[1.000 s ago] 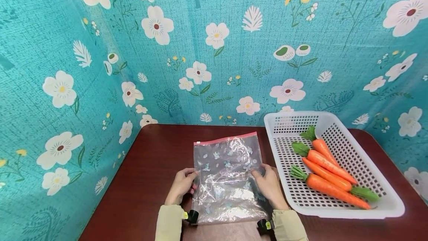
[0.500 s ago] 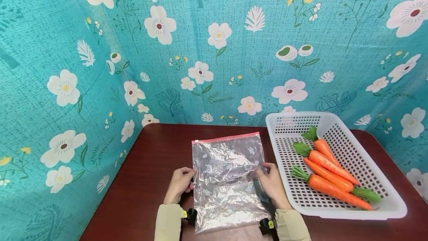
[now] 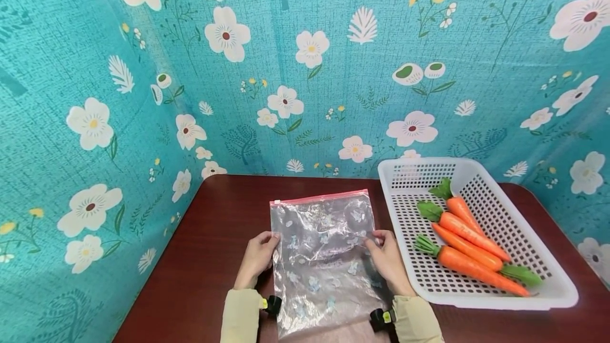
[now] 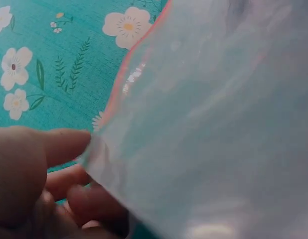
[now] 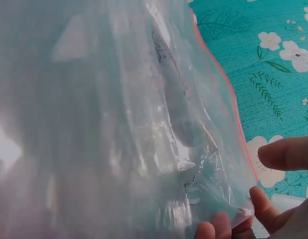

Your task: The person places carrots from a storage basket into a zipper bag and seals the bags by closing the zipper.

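Note:
A clear zip bag (image 3: 324, 263) with a red zip strip and small printed figures lies spread between both hands in the head view. The left hand (image 3: 259, 255) pinches its left edge; in the left wrist view the thumb (image 4: 69, 145) presses the film over the curled fingers. At the opposite edge, the right hand (image 3: 388, 261) holds the film. Its fingertips (image 5: 221, 224) touch the bag's edge in the right wrist view, while one digit stands apart above. A small white slider (image 3: 277, 202) sits at the left end of the zip.
To the right stands a white perforated basket (image 3: 564, 295) holding several carrots (image 3: 469, 269) with green tops. The dark red-brown table (image 3: 214, 216) backs onto a turquoise flowered cloth (image 3: 333, 94). Each wrist wears a small black camera (image 3: 273, 306).
The bag's lower edge has come down toward the person, and its zip end has shifted slightly left. Along the left edge, the left hand has moved a little farther up. The basket and carrots stay put.

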Motion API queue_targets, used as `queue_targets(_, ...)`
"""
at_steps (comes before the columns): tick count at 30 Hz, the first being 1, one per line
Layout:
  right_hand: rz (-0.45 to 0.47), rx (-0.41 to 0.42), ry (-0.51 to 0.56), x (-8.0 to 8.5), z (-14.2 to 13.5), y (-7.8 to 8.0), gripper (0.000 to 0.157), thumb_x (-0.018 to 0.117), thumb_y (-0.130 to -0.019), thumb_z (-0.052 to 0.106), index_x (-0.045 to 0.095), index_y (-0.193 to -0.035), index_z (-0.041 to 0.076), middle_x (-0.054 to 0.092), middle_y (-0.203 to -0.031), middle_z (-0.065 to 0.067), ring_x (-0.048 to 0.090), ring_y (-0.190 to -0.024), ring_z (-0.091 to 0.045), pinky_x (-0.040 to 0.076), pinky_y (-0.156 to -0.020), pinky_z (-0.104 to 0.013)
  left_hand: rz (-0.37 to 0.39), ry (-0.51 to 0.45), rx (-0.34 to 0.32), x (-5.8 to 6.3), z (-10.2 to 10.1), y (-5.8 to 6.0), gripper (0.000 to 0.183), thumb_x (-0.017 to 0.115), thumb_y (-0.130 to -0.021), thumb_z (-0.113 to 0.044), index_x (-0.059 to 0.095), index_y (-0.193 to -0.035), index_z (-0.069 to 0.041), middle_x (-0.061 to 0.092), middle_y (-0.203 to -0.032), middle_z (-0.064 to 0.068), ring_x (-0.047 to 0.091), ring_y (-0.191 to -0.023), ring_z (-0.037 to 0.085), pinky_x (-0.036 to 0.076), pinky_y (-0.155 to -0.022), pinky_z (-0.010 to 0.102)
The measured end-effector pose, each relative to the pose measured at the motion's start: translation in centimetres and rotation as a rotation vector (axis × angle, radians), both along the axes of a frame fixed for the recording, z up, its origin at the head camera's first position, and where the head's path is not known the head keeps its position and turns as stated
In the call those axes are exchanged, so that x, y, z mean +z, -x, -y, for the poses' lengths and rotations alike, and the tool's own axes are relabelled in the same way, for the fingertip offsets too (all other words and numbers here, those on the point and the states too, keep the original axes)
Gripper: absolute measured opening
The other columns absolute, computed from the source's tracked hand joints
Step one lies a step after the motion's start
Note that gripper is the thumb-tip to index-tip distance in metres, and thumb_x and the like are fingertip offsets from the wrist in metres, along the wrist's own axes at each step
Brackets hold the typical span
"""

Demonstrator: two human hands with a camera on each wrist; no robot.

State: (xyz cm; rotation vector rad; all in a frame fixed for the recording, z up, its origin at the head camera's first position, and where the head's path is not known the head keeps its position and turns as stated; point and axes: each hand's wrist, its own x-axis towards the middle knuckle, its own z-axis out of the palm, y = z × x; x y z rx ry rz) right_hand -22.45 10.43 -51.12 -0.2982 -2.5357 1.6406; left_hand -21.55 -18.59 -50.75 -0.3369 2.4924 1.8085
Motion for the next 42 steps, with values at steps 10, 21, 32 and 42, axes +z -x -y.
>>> queue_targets(10,-0.087,0.005,0.023,-0.3,0.1,-0.2,0.025,0.056,-0.081,0.01,0.049,-0.1,-0.004,0.045,-0.079,-0.005,0.041,-0.066,-0.008,0.037,-0.051,-0.028,-0.09,-0.218,0.147,0.1,-0.3,0.3,0.034,0.061,-0.081,-0.007,0.056,-0.114,-0.011,0.063,-0.087,0.011,0.044,-0.043,0.009,0.033,-0.038,0.019)
queue_targets(21,-0.042,0.051,0.024,0.1,0.0,-0.2,0.029,0.058,-0.082,0.008,0.05,-0.108,-0.004,0.053,-0.093,-0.014,0.046,-0.08,-0.016,0.039,-0.069,-0.022,-0.103,-0.136,0.08,0.4,-0.3,0.0,0.021,0.057,-0.088,-0.019,0.062,-0.107,-0.015,0.044,-0.064,0.003,0.035,-0.035,0.009,0.029,-0.034,0.02)
queue_targets(32,-0.102,0.061,-0.073,-0.1,0.0,-0.3,0.03,0.059,-0.081,0.013,0.054,-0.107,-0.002,0.058,-0.095,-0.017,0.054,-0.083,-0.023,0.042,-0.068,-0.03,-0.054,-0.162,-0.015,0.7,0.5,-0.3,0.01,0.064,-0.079,-0.007,0.064,-0.089,-0.006,0.066,-0.08,0.011,0.04,-0.032,0.014,0.039,-0.034,0.031)
queue_targets(42,-0.089,0.112,-0.157,0.5,-0.2,-0.4,0.028,0.06,-0.081,0.014,0.057,-0.106,-0.001,0.056,-0.1,-0.019,0.051,-0.094,-0.03,0.037,-0.081,-0.037,-0.144,-0.03,-0.043,0.6,0.3,-0.2,0.007,0.071,-0.071,-0.008,0.066,-0.076,-0.007,0.061,-0.072,0.007,0.048,-0.056,0.011,0.04,-0.048,0.023)
